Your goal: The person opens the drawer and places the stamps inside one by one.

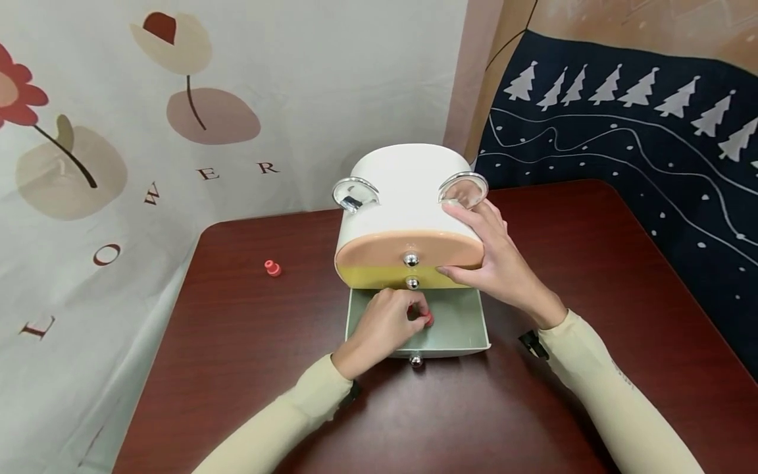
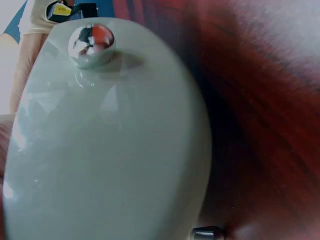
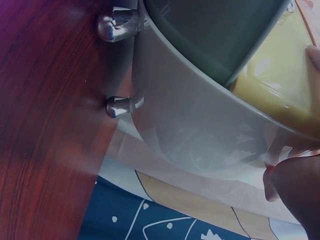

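A small white drawer cabinet (image 1: 408, 197) with metal ear-shaped rings stands on the table, its front orange above and yellow below. Its bottom green drawer (image 1: 458, 329) is pulled out, with a round metal knob (image 1: 416, 361) on the front. Inside that drawer, my left hand (image 1: 385, 326) pinches a small red piece (image 1: 429, 319), mostly hidden by the fingers. My right hand (image 1: 503, 257) holds the cabinet's right side, thumb on the yellow drawer front (image 1: 379, 276) and a fingertip on top beside the right ring (image 1: 464, 191).
On the table left of the cabinet lies a small red peg-like piece (image 1: 272, 268). Behind the dark red wooden table (image 1: 266, 395) hang a white flower-print cloth (image 1: 308, 79) and a dark blue cloth with trees (image 1: 592, 145). Metal feet (image 3: 119, 106) support the cabinet.
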`<state>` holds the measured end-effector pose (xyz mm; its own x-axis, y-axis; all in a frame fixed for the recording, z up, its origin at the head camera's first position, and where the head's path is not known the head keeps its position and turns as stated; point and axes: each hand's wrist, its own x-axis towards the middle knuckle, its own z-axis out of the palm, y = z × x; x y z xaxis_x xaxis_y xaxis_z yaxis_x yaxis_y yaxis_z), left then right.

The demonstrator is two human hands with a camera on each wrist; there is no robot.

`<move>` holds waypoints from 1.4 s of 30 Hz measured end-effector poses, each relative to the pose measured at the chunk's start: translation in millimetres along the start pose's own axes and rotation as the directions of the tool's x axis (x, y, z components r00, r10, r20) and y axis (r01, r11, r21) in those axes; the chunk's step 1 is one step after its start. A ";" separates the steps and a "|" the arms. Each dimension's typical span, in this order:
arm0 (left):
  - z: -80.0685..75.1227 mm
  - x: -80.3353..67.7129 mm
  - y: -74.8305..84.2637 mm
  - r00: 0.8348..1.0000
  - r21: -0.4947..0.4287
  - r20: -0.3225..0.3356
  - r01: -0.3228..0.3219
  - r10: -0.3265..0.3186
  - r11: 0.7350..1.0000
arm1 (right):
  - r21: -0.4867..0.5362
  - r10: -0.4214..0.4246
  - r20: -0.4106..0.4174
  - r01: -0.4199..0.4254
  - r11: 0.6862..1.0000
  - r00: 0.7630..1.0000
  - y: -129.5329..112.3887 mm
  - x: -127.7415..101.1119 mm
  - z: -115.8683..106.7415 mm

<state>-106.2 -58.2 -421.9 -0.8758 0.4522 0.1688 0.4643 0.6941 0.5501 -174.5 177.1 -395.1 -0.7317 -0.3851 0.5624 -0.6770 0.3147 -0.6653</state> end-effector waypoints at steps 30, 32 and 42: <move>-15.4 -36.1 -19.1 0.953 -0.281 -0.303 -0.116 0.027 0.953 | -0.019 0.017 0.000 -0.017 1.000 1.000 -2.1 -0.9 1.4; -18.4 -38.8 -24.7 0.924 -0.296 -0.380 -0.166 0.043 0.941 | -0.019 0.025 0.001 -0.025 1.000 1.000 -3.1 -1.5 1.2; -46.5 -58.2 -66.7 0.782 -0.405 -0.618 -0.230 -0.080 0.885 | -0.010 0.020 -0.004 -0.020 1.000 1.000 -5.3 -0.4 1.2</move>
<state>-92.3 -156.8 -430.5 -0.8032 -0.0483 0.5938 0.5592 0.2828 0.7793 -170.5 174.6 -392.4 -0.7454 -0.3750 0.5511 -0.6630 0.3310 -0.6715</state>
